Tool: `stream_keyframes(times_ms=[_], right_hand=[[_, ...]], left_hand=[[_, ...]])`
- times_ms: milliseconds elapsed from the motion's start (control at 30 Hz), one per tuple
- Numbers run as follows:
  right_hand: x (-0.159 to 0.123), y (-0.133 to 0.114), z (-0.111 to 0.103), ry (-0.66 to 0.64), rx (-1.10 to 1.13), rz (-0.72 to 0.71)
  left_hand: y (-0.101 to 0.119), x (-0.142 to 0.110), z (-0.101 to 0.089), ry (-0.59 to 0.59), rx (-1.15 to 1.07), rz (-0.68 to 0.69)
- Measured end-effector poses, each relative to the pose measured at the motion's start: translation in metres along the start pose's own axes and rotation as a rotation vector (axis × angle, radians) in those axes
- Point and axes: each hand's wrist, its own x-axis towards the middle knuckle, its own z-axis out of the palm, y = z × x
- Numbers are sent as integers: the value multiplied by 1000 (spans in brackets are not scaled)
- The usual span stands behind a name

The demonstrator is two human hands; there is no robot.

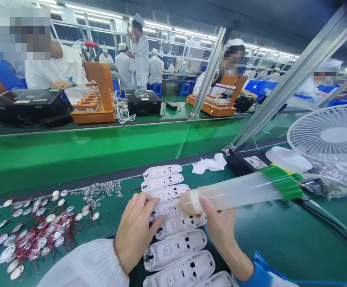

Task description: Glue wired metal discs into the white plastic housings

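Note:
My right hand [221, 225] is closed around a large translucent glue syringe [239, 193] with a green cap, tilted so its tip points left and down. The tip is over a white plastic shell [165, 208] in a column of similar shells. My left hand [137, 229] holds the left end of that shell, thumb and index finger on either side of it. Its other fingers are bent and partly hidden. Nearer to me lie more open white shells [176, 247], with black parts inside. The glue bead at the tip is too small to make out.
Left on the green bench lie a heap of round discs with red wires [48, 231] and small clear pieces [100, 191]. A crumpled white tissue [209, 164] lies behind the shells. At right are a white fan [334, 133] and a hose [337, 181]. Co-workers sit beyond the green belt [101, 149].

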Motion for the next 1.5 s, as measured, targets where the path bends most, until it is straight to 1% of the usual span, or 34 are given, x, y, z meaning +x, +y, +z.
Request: stream_keyframes(times_ms=[67, 200, 400, 667, 767, 933, 1100, 1367, 1500], right_hand=[[0, -3, 3, 3, -10, 11], [0, -8, 6, 28, -46, 16], [1, -4, 10, 27, -80, 35], [-1, -6, 11, -45, -66, 21], [-1, -6, 8, -47, -74, 17], [1, -3, 4, 13, -107, 4], [0, 2, 6, 36, -114, -35], [-4, 11, 8, -23, -88, -79], [-4, 12, 7, -18, -83, -87]], left_hand=[[0, 0, 2, -23, 15, -18], [0, 1, 3, -18, -6, -23], [-2, 0, 6, -17, -33, -11], [-3, 0, 6, -19, -38, 0], [-3, 1, 6, -34, -31, -3], [-3, 0, 5, -31, -19, -5], [-3, 0, 5, -27, -37, -10], [-2, 0, 5, -33, -33, -10], [-2, 0, 5, -27, -25, -5]])
